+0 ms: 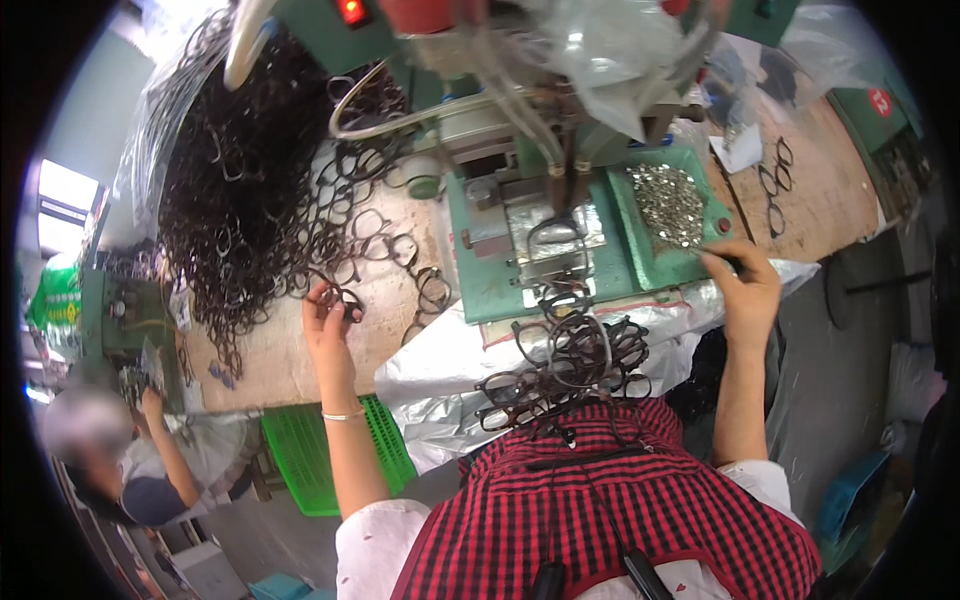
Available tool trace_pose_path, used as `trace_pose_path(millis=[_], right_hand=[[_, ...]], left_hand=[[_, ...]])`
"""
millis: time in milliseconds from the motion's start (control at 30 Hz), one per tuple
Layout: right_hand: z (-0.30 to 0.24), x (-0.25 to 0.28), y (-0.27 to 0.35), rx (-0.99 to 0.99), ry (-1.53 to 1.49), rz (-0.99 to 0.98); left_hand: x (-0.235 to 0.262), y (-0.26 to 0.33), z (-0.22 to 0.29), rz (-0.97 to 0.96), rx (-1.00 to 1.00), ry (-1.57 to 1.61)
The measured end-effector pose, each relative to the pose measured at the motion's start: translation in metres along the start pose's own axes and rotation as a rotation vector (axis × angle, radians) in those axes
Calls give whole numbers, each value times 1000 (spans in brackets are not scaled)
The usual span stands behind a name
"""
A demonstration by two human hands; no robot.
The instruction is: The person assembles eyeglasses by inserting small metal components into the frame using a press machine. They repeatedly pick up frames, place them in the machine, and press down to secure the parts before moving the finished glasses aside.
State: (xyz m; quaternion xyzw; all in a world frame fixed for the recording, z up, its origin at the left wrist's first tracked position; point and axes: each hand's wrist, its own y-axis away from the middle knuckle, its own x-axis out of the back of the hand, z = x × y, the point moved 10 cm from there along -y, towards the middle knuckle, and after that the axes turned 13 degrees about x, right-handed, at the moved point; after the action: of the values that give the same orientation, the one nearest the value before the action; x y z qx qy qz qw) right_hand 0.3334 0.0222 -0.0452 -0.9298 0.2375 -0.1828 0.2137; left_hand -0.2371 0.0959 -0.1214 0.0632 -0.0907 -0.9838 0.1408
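My left hand (328, 325) is closed on a dark eyeglass frame (349, 300), held above the wooden table at the left. My right hand (748, 290) is at the front right corner of a green tray (712, 190) of small shiny metal parts (664, 205). Its thumb and forefinger pinch together; whatever is between them is too small to make out. Between my hands stands a green bench machine (490, 295) with a metal fixture (560, 250). A pile of dark eyeglass frames (585, 350) lies in front of it, on silvery sheeting next to my checked apron.
A tall heap of dark eyeglass frames (240, 180) covers the table's left. A few frames (775, 185) lie at the right. Clear hoses (440, 115) hang by the machine. A green plastic basket (300, 470) stands below the table. Another person (160, 470) works at far left.
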Motion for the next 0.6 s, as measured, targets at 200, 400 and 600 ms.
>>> trace_pose_path(millis=[200,400,600], right_hand=[[-99,-103,-54,403,-35,-105],[-84,-130,-37,316,-172,-53],[-96,-134,-38,252,-323,-74]], left_hand=[[-86,-19,2,-27,75,84],[-100,10,-12,-1,-79,268],[-147,77,127,-200,-582,381]])
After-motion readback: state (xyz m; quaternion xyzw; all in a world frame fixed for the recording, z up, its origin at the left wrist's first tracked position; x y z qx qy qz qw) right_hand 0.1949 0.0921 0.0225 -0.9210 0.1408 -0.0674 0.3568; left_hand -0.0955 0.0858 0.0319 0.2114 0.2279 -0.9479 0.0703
